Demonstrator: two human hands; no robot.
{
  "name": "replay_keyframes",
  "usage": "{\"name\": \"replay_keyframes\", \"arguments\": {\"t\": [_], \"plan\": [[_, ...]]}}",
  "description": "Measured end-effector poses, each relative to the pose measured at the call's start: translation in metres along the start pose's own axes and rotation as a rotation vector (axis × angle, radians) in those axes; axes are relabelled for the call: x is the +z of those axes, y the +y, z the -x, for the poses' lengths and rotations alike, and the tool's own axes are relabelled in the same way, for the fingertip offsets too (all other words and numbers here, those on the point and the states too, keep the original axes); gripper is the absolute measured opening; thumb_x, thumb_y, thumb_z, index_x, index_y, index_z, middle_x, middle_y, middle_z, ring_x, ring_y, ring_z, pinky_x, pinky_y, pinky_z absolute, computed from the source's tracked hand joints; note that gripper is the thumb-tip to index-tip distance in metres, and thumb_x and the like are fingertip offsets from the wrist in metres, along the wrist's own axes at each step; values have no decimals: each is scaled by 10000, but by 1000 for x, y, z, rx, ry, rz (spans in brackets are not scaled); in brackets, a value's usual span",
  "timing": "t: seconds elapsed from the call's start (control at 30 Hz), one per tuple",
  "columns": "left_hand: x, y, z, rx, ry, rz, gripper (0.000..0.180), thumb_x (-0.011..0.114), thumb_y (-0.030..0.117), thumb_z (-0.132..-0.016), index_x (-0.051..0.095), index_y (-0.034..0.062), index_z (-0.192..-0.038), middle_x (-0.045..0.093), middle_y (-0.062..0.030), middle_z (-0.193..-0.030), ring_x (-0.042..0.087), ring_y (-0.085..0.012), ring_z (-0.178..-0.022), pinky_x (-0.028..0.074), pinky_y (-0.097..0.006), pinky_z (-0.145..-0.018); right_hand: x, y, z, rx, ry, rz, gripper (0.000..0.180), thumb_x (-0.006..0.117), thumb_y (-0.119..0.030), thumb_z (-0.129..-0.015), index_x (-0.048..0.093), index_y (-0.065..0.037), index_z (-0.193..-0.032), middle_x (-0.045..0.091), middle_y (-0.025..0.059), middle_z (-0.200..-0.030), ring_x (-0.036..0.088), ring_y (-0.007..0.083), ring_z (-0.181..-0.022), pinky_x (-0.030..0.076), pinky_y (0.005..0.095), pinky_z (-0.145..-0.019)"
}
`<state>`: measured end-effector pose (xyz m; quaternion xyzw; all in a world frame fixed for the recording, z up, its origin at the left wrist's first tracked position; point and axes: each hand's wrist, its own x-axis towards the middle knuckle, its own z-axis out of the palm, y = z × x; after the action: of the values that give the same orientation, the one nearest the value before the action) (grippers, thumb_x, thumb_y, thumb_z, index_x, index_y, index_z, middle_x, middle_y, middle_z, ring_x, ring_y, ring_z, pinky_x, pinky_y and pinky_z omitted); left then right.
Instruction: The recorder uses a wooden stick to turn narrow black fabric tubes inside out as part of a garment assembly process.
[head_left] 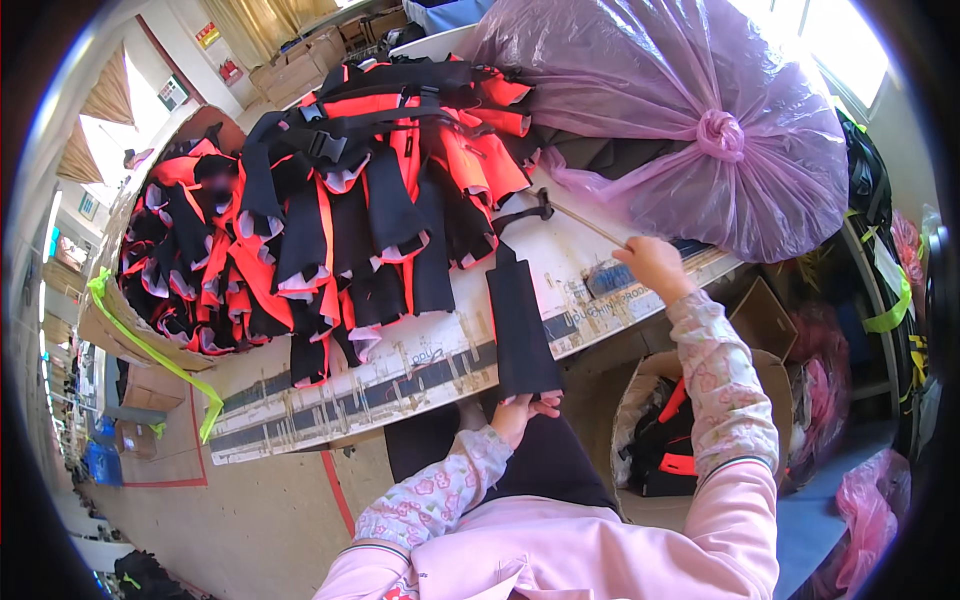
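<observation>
Black fabric strip (522,325) hangs over the near edge of the table (420,365), its lower end pinched in the left hand (522,410) just below the table's rim. The right hand (652,262) is clenched around the end of a thin stick (585,222), which runs across the table toward the strip's upper end. Behind the strip lies a big heap of black and orange fabric pieces (330,200). A tied purple plastic bag (680,110) sits on the table just beyond the right hand. A cardboard box (665,430) stands below the table.
</observation>
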<state>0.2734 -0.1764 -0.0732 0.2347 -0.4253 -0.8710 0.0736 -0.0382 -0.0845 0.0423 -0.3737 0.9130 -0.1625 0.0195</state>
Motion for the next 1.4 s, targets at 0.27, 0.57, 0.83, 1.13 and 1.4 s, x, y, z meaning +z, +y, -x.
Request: {"name": "replay_keyframes", "arguments": {"t": [0.27,0.57,0.83,1.13,1.4], "plan": [[-10,-3,7,-2,-63,-7,277,387,209,-977,561,1,-1030,615,-151,-950,615,-245,-846,545,-381,-700,38,-28,-116,-49,567,-295,218,604,-251,-817,673,-44,-817,643,109,-761,604,317,-749,478,375,-664],[-9,1,3,66,-173,-18,234,433,148,-953,550,-22,-1065,610,-177,-969,617,-271,-864,539,-386,-718,45,-6,-196,345,258,-1199,301,569,-168,-873,611,-39,-1142,637,62,-1023,572,141,-857,440,263,-749],[-3,6,5,23,-91,-25,288,404,216,-971,558,-17,-1043,617,-167,-970,614,-252,-837,542,-373,-716,7,-19,-57,242,680,-1358,196,616,-124,-841,661,15,-972,644,22,-818,549,81,-662,430,218,-572],[2,-6,21,-17,-12,-39,332,412,283,-971,559,-2,-1058,615,-179,-1006,617,-239,-834,544,-373,-686,8,-39,-91,238,59,-1323,315,594,-192,-870,584,-80,-1164,627,44,-790,589,153,-710,488,270,-577],[10,18,12,-43,2,-11,318,447,264,-954,551,-7,-1083,623,-190,-1007,628,-246,-834,547,-376,-685,-26,-42,-98,279,393,-1884,260,571,-222,-894,593,-80,-1110,627,28,-797,512,72,-564,373,210,-440]]}}
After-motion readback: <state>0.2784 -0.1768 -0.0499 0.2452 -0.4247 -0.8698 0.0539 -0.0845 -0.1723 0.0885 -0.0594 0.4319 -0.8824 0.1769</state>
